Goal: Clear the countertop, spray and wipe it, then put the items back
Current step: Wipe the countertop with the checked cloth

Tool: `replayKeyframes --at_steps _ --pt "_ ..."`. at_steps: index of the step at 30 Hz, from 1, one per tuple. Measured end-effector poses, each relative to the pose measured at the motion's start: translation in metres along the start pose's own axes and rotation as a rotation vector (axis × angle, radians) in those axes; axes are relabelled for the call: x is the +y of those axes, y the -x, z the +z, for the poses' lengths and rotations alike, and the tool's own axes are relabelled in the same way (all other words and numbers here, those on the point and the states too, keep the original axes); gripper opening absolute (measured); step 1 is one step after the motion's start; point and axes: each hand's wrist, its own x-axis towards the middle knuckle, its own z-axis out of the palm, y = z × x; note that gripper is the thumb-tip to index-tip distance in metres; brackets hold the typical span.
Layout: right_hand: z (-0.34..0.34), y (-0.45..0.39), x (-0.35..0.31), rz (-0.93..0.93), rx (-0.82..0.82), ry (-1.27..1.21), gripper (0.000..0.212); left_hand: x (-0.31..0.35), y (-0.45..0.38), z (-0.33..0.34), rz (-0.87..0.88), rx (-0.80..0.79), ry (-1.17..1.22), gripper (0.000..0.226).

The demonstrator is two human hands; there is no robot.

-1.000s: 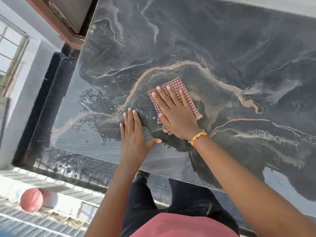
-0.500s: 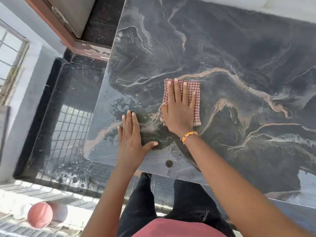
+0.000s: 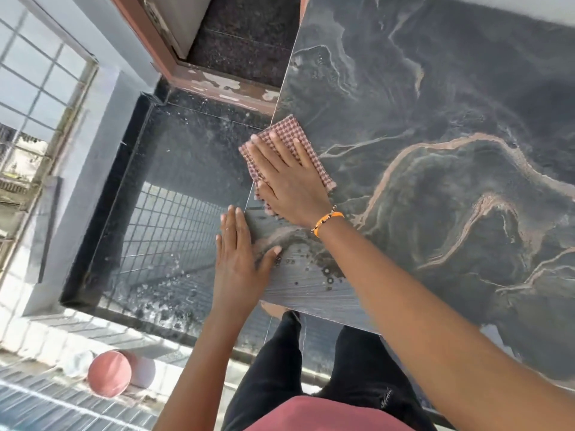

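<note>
At the countertop's (image 3: 435, 181) left edge, mid-frame, the right hand (image 3: 289, 181) is pressing the checked cloth (image 3: 287, 132) flat with fingers spread to wipe, while the left hand (image 3: 238, 259), fingers together and thumb out, is seemingly bracing below.

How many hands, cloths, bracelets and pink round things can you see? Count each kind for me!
Hands: 2, the left hand and the right hand
Checked cloths: 1
Orange bracelets: 1
Pink round things: 1
Total: 5
</note>
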Motion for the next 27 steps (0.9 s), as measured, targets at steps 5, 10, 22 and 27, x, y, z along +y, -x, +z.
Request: replayKeyframes --at_steps 5,10,22,27 --pt "-0.001 0.044 0.044 0.239 0.037 0.003 0.063 -0.004 -0.005 -0.003 0.025 -0.070 0.080 0.085" --pt "0.001 0.101 0.079 0.610 0.104 -0.090 0.063 -0.012 -0.006 -0.006 0.078 -0.075 0.091 0.076" --pt "0.016 0.044 -0.052 0.582 0.078 -0.065 0.066 -0.055 0.019 -0.010 -0.053 0.050 0.695 0.036" --pt "0.021 0.033 -0.095 0.268 0.009 -0.013 0.065 -0.071 0.042 -0.009 -0.187 0.030 0.882 0.042"
